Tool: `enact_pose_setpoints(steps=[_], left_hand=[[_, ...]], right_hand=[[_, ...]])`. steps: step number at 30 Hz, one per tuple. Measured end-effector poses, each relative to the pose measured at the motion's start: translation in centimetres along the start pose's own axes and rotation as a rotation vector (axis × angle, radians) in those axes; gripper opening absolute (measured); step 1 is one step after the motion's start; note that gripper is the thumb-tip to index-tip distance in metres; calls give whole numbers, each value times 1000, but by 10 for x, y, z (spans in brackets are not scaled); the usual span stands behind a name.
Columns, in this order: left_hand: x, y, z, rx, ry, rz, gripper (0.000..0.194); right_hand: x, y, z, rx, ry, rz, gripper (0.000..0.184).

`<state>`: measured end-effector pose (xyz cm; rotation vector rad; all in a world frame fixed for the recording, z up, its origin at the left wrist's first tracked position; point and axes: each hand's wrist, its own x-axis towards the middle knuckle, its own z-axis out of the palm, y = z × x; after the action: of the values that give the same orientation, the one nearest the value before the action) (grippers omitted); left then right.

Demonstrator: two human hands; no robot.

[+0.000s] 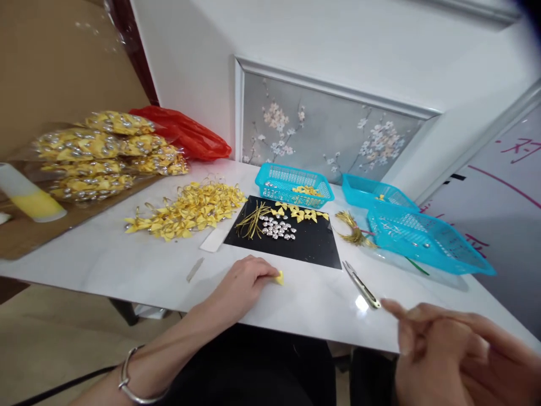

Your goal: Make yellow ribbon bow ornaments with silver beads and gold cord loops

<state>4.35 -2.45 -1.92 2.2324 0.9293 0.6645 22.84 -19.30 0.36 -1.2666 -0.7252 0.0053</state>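
My left hand (pixel 247 282) rests at the table's front edge, its fingertips pinching a small yellow ribbon-like piece (pixel 279 277). At the lower right, my right hand (pixel 452 344) is raised near the edge, slightly blurred. Its fingers are curled together, with one fingertip pointing left; whether anything is between them is hidden. Close to that fingertip lies a pair of thread snips (pixel 362 285). Beyond my left hand, a black mat (pixel 304 248) carries gold twist ties (pixel 252 221), silver beads (pixel 278 228) and yellow bows (pixel 300 212).
Finished-looking yellow bow pieces (pixel 190 208) form a heap at the left. Bagged bunches (pixel 88 146) and a red plastic bag (pixel 181 132) lie behind. Blue baskets (pixel 296 183) stand at the back, others at right, beside a gold tie bundle (pixel 353 228).
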Motion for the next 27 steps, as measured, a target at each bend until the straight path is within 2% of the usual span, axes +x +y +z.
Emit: enact_pose_setpoints(steps=[2,4,7,9,13,15,22,27], left_hand=[[5,4,-1,68,-25,30,25],[10,10,-5,130,-42,54,24],[28,18,-12,210,-38,92,24],[48,21,-12,260,-34,127,27],[93,19,-1,353,-98,193,17],[108,18,7,386,-137,205,26],[118,20,21,427,-195,171,31],[119,24,17,268,-166,155,24]], right_hand=[[-4,-1,19,36,68,-21,19],[-8,2,30,153,51,-50,9],[-14,10,35,245,-123,-9,3],[-16,14,36,237,-225,36,6],[-18,15,38,193,-311,38,13],[-18,16,39,187,-340,25,14],[-18,23,36,202,-356,28,11],[-14,20,38,181,-339,51,11]])
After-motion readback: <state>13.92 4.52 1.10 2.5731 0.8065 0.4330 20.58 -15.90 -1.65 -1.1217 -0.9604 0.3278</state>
